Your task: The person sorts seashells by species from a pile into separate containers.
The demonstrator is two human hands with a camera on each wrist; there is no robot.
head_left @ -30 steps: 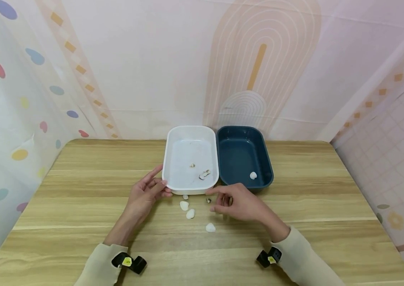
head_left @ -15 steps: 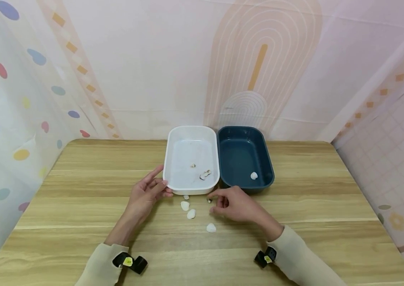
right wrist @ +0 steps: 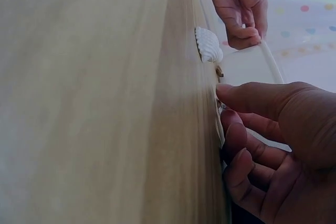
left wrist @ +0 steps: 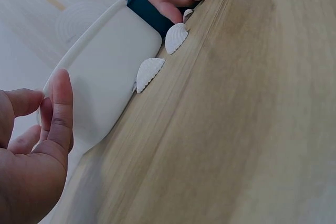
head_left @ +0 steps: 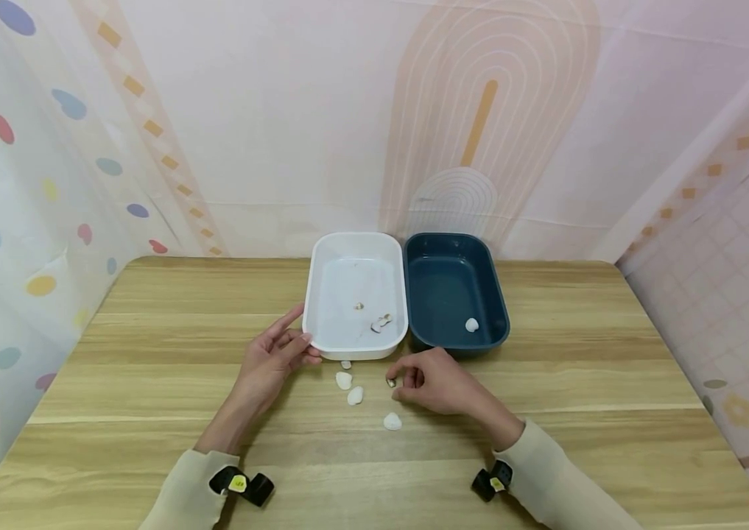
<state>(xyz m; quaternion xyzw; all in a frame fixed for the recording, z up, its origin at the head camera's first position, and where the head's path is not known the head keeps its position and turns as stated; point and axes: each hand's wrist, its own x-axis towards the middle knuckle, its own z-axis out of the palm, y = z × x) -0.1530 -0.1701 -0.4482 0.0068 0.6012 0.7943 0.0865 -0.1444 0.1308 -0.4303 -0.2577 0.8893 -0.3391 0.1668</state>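
Observation:
My left hand [head_left: 268, 361] grips the near left corner of a white tray [head_left: 314, 287], thumb at the rim and fingers against the outside. Inside that tray lie a few small shell pieces [head_left: 381, 322]. My right hand [head_left: 437, 379] is low over the table in front of the trays. Its index fingertip touches a small dark-and-pale shell [head_left: 390, 383], while the thumb is a little apart from it. Several white ribbed shells lie nearby: one white shell [head_left: 344, 380], another white shell [head_left: 355, 396], and a white shell [head_left: 392, 422] closest to me.
A dark blue tray [head_left: 456, 283] stands against the white tray's right side, with one white shell [head_left: 472, 324] in it. A tiny pale shell [head_left: 346, 364] sits by the white tray's front wall. Patterned cloth [head_left: 281, 132] hangs behind the wooden table [head_left: 586, 346].
My right hand has come down onto the small dark shell, and the shell has shifted slightly toward me. My left hand keeps its grip on the white tray.

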